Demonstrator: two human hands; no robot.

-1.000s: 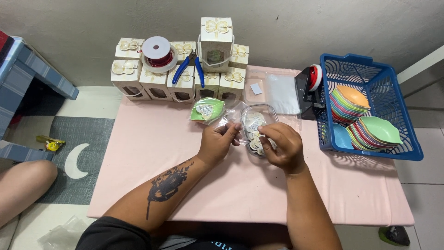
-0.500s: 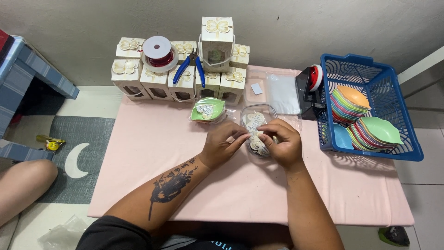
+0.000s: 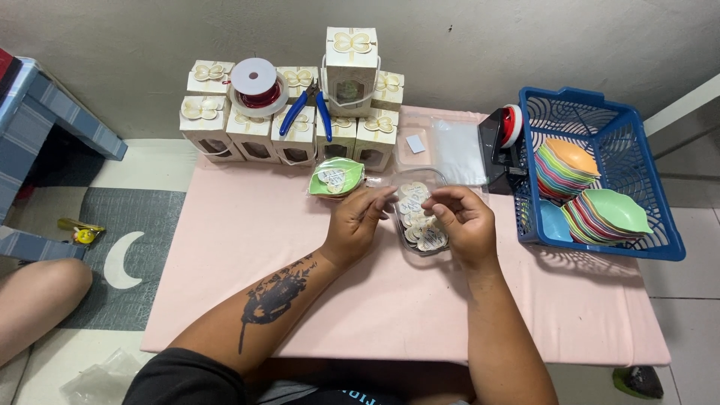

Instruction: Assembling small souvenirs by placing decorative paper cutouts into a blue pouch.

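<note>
A clear plastic container (image 3: 420, 225) full of small white heart-shaped tags lies in the middle of the pink table (image 3: 240, 247). My left hand (image 3: 358, 221) rests at its left side, fingertips on the rim. My right hand (image 3: 463, 223) is over its right side, thumb and forefinger pinched at the tags; whether one is gripped I cannot tell. A green leaf-shaped dish (image 3: 337, 178) with a few tags in it sits just behind my left hand.
White gift boxes (image 3: 300, 120) with bows are stacked at the back, with a red ribbon spool (image 3: 256, 84) and blue pliers (image 3: 306, 111) on top. A blue basket (image 3: 600, 176) of coloured leaf dishes stands right. A tape dispenser (image 3: 501, 142) and clear bags (image 3: 457, 150) lie beside it.
The container has come down from between my raised hands onto the table. My hands now rest lower, on either side of it.
</note>
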